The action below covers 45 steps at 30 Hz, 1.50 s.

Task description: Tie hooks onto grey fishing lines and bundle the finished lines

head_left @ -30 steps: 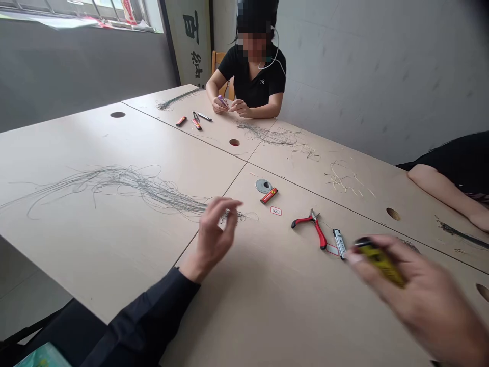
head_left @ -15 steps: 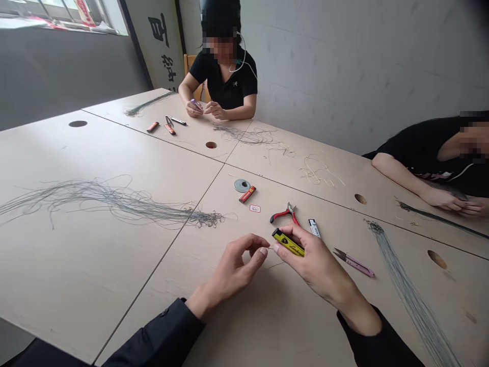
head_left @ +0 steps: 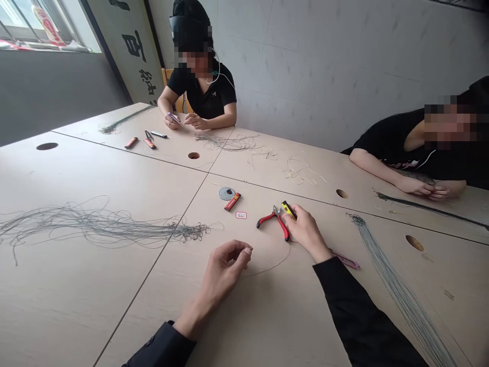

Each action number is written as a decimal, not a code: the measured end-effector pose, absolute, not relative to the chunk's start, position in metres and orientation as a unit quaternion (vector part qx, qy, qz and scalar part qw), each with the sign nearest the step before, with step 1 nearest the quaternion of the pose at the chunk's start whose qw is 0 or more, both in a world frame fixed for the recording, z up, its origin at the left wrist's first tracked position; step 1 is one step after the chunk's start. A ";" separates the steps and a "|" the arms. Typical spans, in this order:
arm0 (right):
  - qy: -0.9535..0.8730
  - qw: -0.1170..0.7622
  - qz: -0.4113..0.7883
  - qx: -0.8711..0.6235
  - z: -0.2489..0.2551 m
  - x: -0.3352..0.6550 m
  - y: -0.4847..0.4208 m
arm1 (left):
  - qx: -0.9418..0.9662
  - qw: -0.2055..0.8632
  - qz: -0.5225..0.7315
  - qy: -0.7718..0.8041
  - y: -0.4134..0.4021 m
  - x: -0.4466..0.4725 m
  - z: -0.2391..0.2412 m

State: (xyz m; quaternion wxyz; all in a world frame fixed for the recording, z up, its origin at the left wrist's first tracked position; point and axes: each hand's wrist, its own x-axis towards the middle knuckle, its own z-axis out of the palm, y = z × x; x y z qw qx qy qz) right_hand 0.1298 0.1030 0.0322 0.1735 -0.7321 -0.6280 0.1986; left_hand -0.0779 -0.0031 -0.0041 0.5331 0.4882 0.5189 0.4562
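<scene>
My left hand [head_left: 225, 267] is closed in a pinch on the end of a thin cord [head_left: 281, 261], which curves away over the table to the right. A tiny tip sticks out at its fingertips. In my right hand [head_left: 306, 229] is a yellow and black lighter [head_left: 289, 210], held low over the table. Red-handled pliers [head_left: 283, 228] lie spread just beside it, their jaws close to the lighter. Partly behind my right wrist lie thread snips with a pink handle [head_left: 347, 260]. The white lighter seen earlier is hidden now.
A red lighter [head_left: 233, 202] leans on a grey spool [head_left: 225, 193], near a small label [head_left: 241, 215]. Bundles of cords lie left [head_left: 114, 224] and right [head_left: 385, 270]. Two people sit across the table [head_left: 95, 295]; one holds a purple lighter-like object [head_left: 174, 119].
My right hand has moved away from my left with the yellow lighter, out to the pliers. The left hand keeps its pinch on the cord. The view has shifted slightly.
</scene>
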 end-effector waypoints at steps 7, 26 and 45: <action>-0.662 0.127 0.137 -0.726 0.025 0.088 0.133 | 0.461 0.556 0.459 0.517 0.002 -0.077 -0.010; -0.604 0.160 0.110 -0.773 0.022 0.140 0.105 | 0.359 0.612 0.496 0.500 0.008 -0.081 -0.005; -0.596 0.279 0.088 -0.748 -0.010 0.177 0.053 | 0.381 0.566 0.592 0.429 -0.025 -0.074 0.069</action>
